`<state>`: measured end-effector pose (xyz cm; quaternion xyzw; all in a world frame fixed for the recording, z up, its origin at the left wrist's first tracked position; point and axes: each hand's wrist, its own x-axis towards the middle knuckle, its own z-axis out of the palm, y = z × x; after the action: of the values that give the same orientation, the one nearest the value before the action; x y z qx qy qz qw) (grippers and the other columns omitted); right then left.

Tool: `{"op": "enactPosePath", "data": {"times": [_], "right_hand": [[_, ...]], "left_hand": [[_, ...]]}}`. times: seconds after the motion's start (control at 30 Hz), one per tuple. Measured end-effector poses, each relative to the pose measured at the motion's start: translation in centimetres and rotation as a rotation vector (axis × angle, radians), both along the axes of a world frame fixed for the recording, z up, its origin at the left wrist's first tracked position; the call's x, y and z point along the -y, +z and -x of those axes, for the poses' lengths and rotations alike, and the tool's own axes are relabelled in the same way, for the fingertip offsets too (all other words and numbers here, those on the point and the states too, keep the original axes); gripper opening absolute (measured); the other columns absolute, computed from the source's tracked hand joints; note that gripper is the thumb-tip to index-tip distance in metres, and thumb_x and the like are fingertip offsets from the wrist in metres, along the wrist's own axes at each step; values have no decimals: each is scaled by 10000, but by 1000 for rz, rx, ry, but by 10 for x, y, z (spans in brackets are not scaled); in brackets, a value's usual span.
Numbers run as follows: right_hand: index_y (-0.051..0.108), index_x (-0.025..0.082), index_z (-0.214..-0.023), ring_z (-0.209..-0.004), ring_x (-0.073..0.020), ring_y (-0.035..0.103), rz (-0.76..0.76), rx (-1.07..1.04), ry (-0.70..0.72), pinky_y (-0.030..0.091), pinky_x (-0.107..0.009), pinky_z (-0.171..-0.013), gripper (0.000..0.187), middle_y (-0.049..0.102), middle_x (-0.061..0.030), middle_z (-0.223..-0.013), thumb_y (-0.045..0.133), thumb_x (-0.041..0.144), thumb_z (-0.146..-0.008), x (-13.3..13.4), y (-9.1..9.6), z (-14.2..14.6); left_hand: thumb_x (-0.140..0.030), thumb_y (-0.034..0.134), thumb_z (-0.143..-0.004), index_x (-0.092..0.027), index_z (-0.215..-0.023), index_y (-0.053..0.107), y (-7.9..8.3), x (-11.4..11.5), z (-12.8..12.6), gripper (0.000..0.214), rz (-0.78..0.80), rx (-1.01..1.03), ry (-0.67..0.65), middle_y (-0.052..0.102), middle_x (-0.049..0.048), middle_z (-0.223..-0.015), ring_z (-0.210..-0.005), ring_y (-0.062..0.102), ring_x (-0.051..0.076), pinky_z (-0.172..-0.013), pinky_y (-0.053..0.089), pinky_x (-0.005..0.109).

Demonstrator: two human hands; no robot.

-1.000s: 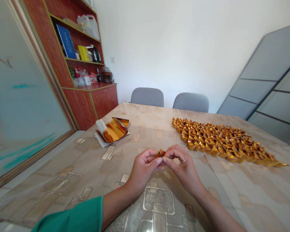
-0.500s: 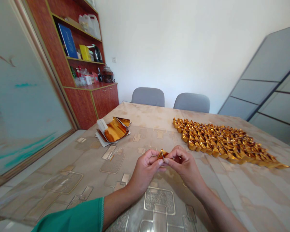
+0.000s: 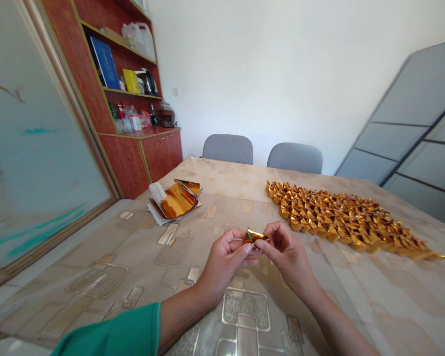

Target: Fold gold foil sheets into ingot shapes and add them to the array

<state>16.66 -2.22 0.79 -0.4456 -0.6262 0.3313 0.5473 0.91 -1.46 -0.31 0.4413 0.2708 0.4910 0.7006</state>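
Note:
A small folded piece of gold foil [image 3: 255,237] is pinched between my left hand [image 3: 226,262] and my right hand [image 3: 287,252], just above the table. Fingertips of both hands grip its ends, and its shiny orange-gold faces show between them. To the right of my hands lies a large, close-packed array of folded gold foil ingots [image 3: 341,222]. Farther left, a curling stack of gold foil sheets [image 3: 176,201] rests on white paper [image 3: 156,210], out of reach of my fingers.
The table has a beige patterned cover [image 3: 222,173]. Two grey chairs [image 3: 228,148] stand beyond its far edge. A red-brown wooden cabinet [image 3: 141,163] with cluttered shelves stands at the back left, a large glass panel [image 3: 40,148] at left, and a grey panel [image 3: 404,128] at right.
The foil piece now shows more of its length and reaches farther right. My hands have drawn slightly apart, with my right fingers lifted a little.

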Motion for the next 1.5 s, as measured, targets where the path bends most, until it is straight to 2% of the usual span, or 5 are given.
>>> {"op": "enactPosePath", "data": {"times": [0.2, 0.43, 0.73, 1.3, 1.5], "right_hand": [[573, 216, -787, -631, -140, 484, -102, 188, -64, 370, -260, -570, 139, 536, 20, -730, 624, 311, -875, 2, 4, -4], [558, 210, -720, -601, -138, 472, -66, 250, -85, 348, -258, -525, 183, 509, 17, -704, 631, 297, -864, 2, 2, 3], [637, 220, -838, -628, -146, 501, -107, 376, 72, 382, -270, -577, 43, 582, -2, -747, 637, 257, -862, 3, 20, -12], [579, 204, -680, -662, -164, 542, -57, 283, 8, 405, -275, -600, 204, 580, -7, -713, 662, 288, -846, 2, 6, -1], [579, 216, -798, -636, -149, 519, 37, 138, 63, 405, -269, -574, 195, 575, 5, -726, 685, 379, -812, -2, 0, -3]], "left_hand": [[-306, 751, -748, -151, -897, 564, 0, 0, -1, 285, -8, -18, 33, 728, 51, -854, -797, 702, 173, -685, 556, 260], [-314, 803, -662, -150, -768, 558, -6, -3, -3, 313, -13, -88, 92, 700, 5, -716, -653, 649, 123, -623, 535, 233], [-328, 812, -637, -158, -732, 545, 0, -1, 0, 330, 64, -94, 112, 707, 22, -703, -684, 687, 170, -634, 538, 266], [-311, 809, -640, -153, -760, 566, -6, -2, -2, 314, 52, -119, 95, 687, -1, -694, -643, 642, 133, -640, 529, 254], [-333, 818, -644, -143, -737, 581, 0, -3, 0, 317, 81, -85, 129, 698, 25, -696, -636, 646, 132, -648, 522, 249]]}}
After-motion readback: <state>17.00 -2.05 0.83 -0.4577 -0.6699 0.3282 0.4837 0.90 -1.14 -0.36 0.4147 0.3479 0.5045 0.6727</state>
